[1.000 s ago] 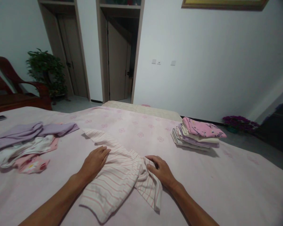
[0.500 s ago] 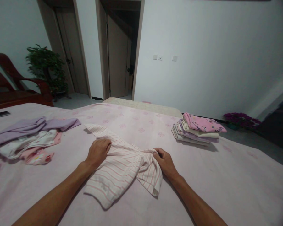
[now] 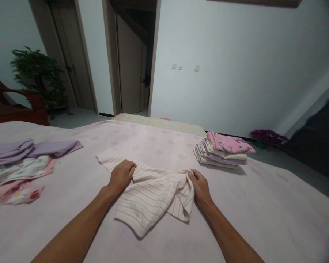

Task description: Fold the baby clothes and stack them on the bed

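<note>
left hand (image 3: 122, 175) curled, striped garment (image 3: 150, 190) gripped at its upper edge | right hand (image 3: 199, 185) closed, bunched cloth pinched | garment spread between both hands on bed (image 3: 263, 204) | folded stack (image 3: 222, 149) beyond right hand | loose clothes (image 3: 19, 168) well left of left hand

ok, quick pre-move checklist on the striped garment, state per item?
1. Left hand gripping the pink-and-white striped cotton garment: ok, fingers curled on cloth.
2. Right hand gripping the bunched edge: ok.
3. Garment lying flat: not ok, right part is crumpled and folded under.
4. Pink floral bedspread beside the garment free: ok.
5. Folded stack of pink, lilac and cream clothes apart from the garment: ok.
6. Loose heap of lilac and pink clothes apart: ok.
</note>
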Tool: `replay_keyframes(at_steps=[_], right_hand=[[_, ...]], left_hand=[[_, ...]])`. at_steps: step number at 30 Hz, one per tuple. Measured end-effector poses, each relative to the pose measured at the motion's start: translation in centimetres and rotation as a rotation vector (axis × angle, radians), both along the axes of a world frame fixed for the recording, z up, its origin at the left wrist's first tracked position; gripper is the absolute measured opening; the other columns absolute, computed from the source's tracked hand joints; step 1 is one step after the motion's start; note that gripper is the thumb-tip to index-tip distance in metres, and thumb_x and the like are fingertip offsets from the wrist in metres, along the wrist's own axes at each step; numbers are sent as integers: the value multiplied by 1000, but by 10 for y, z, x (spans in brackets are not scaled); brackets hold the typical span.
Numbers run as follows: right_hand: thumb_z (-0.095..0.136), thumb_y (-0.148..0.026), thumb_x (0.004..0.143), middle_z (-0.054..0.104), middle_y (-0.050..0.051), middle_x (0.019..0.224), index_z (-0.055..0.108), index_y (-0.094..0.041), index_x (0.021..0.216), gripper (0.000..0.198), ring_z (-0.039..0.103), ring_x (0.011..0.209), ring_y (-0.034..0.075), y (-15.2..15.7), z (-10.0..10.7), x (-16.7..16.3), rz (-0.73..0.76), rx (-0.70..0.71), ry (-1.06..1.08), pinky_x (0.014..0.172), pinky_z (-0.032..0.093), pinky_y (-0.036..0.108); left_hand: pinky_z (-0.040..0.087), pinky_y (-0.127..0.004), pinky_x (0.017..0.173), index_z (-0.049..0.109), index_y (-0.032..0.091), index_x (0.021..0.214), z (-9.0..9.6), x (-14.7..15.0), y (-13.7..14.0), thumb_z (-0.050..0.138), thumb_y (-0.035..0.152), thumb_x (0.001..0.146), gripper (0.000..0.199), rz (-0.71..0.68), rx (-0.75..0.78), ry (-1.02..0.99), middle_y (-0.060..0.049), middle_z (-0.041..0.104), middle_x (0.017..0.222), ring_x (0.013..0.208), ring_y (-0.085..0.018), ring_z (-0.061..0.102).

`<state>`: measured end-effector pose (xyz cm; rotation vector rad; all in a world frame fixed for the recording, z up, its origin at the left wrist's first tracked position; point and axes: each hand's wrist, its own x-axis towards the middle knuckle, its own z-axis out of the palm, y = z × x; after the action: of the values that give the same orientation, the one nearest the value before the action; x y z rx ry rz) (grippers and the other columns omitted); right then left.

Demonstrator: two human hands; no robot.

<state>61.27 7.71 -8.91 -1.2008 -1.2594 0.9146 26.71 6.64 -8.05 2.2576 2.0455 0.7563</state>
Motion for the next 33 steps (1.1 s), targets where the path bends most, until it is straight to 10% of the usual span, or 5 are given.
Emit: replay_keyframes(at_steps=[19, 25, 29, 33], right_hand=[[75, -47, 75, 67, 1, 78, 70, -19, 83, 30, 57, 74, 18, -10, 15, -8, 6, 29, 193, 73, 45, 29], [83, -45, 67, 69, 0, 79, 73, -22, 93, 37, 59, 66, 15, -18, 49, -2, 231, -66, 422, 65, 46, 27], [84, -47, 67, 71, 5, 95, 69, -20, 115, 57, 64, 84, 20, -25, 57, 0, 532, -173, 191, 73, 47, 29], [85, -50, 63, 69, 4, 76, 72, -12, 86, 46, 60, 69, 17, -27, 57, -4, 545, -225, 0, 63, 44, 27]], left_hand=[[45, -31, 79, 59, 21, 96, 6, -7, -14, 41, 42, 96, 27, 15, 117, -308, -4, 66, 91, 86, -21, 62], [46, -29, 81, 58, 21, 98, 23, -18, -15, 51, 44, 90, 25, 239, 444, -743, -1, 64, 89, 85, -19, 60], [46, -28, 77, 61, 21, 94, 24, -28, -15, 57, 45, 86, 26, 201, 322, -777, -1, 65, 87, 82, -18, 60], [45, -25, 64, 62, 19, 92, 29, -33, -13, 59, 46, 82, 29, 193, 277, -879, 1, 62, 80, 70, -16, 57]])
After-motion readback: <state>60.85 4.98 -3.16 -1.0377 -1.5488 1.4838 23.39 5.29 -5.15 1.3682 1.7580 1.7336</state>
